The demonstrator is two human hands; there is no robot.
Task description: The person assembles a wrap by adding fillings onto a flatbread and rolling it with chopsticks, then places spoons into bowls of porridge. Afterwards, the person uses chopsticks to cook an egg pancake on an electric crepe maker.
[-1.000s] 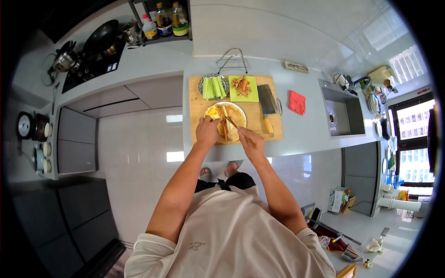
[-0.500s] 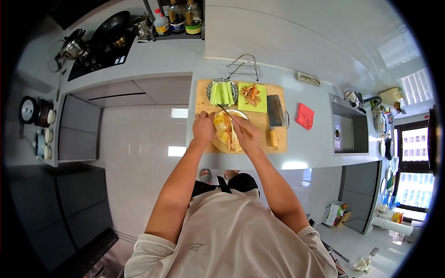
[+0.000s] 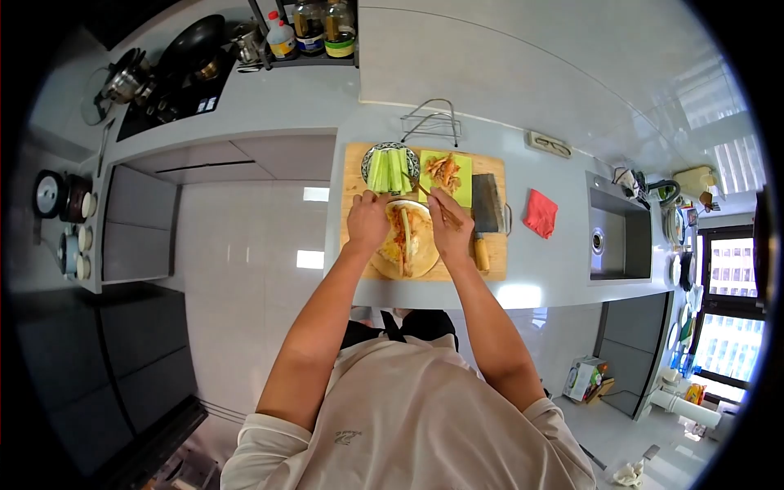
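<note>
A thin round pancake (image 3: 422, 247) lies on the cutting board (image 3: 353, 170), with yellow egg, reddish filling and a pale strip down its middle. My left hand (image 3: 368, 220) is at its upper left edge, fingers curled and closed on the edge, the fingertips partly hidden. Brown chopsticks (image 3: 419, 184) are gripped in my right hand (image 3: 452, 232), above the pancake's right side. Their tips point up-left toward the patterned plate (image 3: 367, 156) of cut green celery-like sticks (image 3: 387, 169). Shredded orange-brown food (image 3: 443, 173) lies on a green mat (image 3: 460, 196).
A cleaver (image 3: 485, 204) with a wooden handle lies at the board's right. Further right are a red cloth (image 3: 541, 214) and the sink (image 3: 625, 233). A wire rack (image 3: 430, 124) stands behind the board. Bottles (image 3: 310, 33) and a wok (image 3: 193, 45) are at the back left.
My right hand and the chopsticks have moved right and slightly up, off the filling. The pancake's right side now shows more, with a pale strip along the middle. My left hand has shifted slightly right.
</note>
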